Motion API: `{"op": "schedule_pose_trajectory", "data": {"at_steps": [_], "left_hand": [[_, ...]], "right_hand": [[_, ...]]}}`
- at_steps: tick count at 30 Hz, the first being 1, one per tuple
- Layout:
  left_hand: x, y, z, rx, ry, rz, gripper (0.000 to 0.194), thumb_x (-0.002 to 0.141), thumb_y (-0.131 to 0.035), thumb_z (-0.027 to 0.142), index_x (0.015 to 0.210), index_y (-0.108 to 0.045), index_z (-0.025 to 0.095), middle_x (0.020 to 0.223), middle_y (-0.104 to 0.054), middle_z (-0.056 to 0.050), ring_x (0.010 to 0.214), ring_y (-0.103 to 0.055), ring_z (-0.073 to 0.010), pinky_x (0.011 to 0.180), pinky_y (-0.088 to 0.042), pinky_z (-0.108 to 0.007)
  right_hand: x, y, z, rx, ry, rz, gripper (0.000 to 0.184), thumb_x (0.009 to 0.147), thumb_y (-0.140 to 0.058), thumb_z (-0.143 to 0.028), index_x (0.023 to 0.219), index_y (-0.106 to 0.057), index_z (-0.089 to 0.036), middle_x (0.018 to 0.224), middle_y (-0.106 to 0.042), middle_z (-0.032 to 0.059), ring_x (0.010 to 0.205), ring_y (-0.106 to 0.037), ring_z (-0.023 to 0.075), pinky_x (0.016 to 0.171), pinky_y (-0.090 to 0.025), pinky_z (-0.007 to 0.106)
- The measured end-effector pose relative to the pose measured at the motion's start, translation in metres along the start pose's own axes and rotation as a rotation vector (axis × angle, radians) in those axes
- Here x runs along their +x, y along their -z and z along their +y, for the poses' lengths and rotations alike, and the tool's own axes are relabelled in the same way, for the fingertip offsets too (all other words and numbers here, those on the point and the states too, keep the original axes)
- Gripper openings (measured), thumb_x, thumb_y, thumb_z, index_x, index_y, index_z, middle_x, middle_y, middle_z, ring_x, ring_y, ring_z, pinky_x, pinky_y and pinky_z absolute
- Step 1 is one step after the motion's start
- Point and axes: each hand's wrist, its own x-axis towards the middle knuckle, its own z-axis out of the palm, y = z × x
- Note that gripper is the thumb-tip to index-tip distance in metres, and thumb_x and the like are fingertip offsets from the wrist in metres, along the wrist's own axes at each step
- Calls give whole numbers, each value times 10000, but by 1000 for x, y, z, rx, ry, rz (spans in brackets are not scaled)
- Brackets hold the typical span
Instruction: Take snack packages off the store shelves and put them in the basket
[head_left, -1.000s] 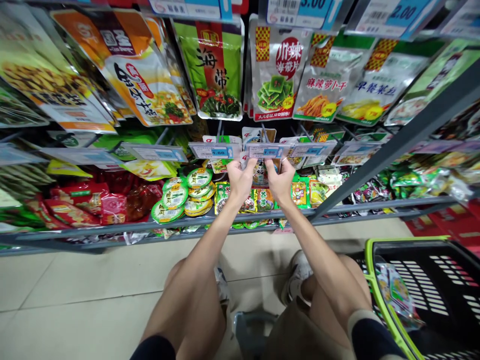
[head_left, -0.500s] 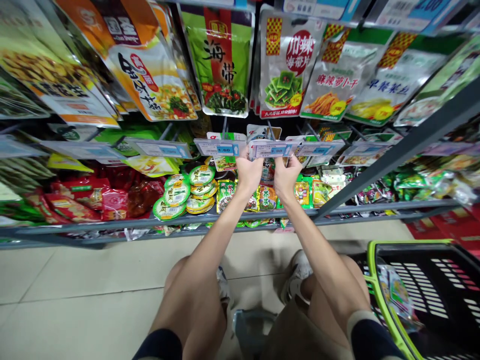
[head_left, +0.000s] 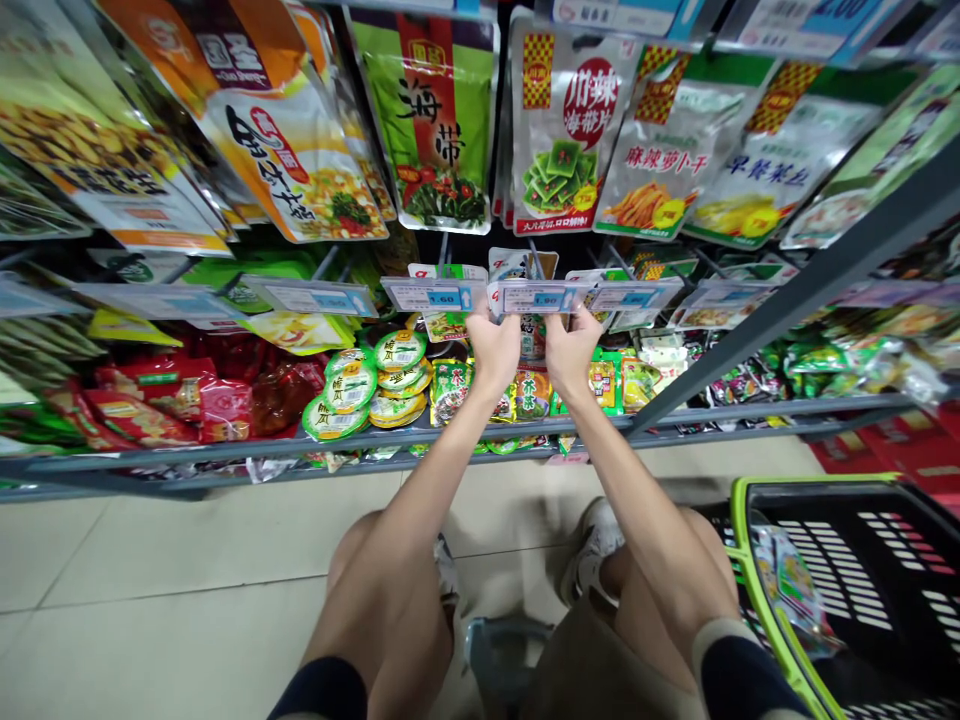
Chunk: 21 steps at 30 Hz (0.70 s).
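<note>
Both my hands are at a hanging food packet (head_left: 534, 340) on the lower hook row, partly hidden behind a price tag (head_left: 541, 298) marked 1.90. My left hand (head_left: 496, 350) closes at the packet's left side, just under the tag. On the other side my right hand (head_left: 570, 350) has its fingers curled in the same way, thumb near the tag's lower edge. Most fingertips are hidden behind the tag and packet. Another price tag (head_left: 436, 297), reading 1.60, hangs left of my left hand, with a packet (head_left: 450, 325) behind it.
Above hang larger pouches, among them a green kelp pouch (head_left: 431, 120) and a silver-red one (head_left: 566, 130). Stacked round tubs (head_left: 350, 385) and red packs (head_left: 161, 385) fill the bottom shelf. A slanted grey bar (head_left: 787, 290) crosses at right. A black basket (head_left: 739, 530) with a lime rim stands beside my knee.
The view has shifted slightly, so the shelf sits a little further left. Both hands stay at the same packet, with barely any movement.
</note>
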Motion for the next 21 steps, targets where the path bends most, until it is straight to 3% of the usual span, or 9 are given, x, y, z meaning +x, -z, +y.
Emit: {"op": "schedule_pose_trajectory", "data": {"at_steps": [4, 12, 16, 21], "left_hand": [[0, -3, 3, -7, 3, -40, 161, 788, -758, 184, 946, -764, 156, 981, -811, -73, 957, -744, -209, 921, -623, -324], [-6, 4, -3, -9, 35, -94, 226, 828, -800, 277, 1014, -782, 148, 1075, -824, -101, 989, -751, -211, 931, -613, -329], [-7, 0, -4, -36, 38, -83, 238, 813, -799, 269, 1006, -776, 130, 1035, -822, -98, 969, -745, -207, 939, -603, -332], [-5, -7, -3, -70, 60, -35, 227, 769, -766, 209, 983, -776, 135, 998, -815, -80, 945, -730, -201, 922, -594, -323]], "right_hand": [[2, 1, 5, -35, -60, 50, 229, 913, -675, -374, 838, -676, -158, 764, -576, -37, 718, -471, 129, 754, -461, 249], [-5, 3, 14, -68, -59, 48, 296, 948, -667, -447, 922, -670, -151, 802, -605, -18, 748, -503, 142, 771, -459, 262], [-3, 5, 16, -112, -48, 47, 282, 943, -660, -430, 922, -653, -148, 777, -578, -31, 726, -476, 131, 738, -435, 255], [-1, 7, 14, -196, 5, 77, 281, 942, -644, -401, 781, -560, -187, 699, -465, -68, 666, -383, 110, 655, -350, 251]]}}
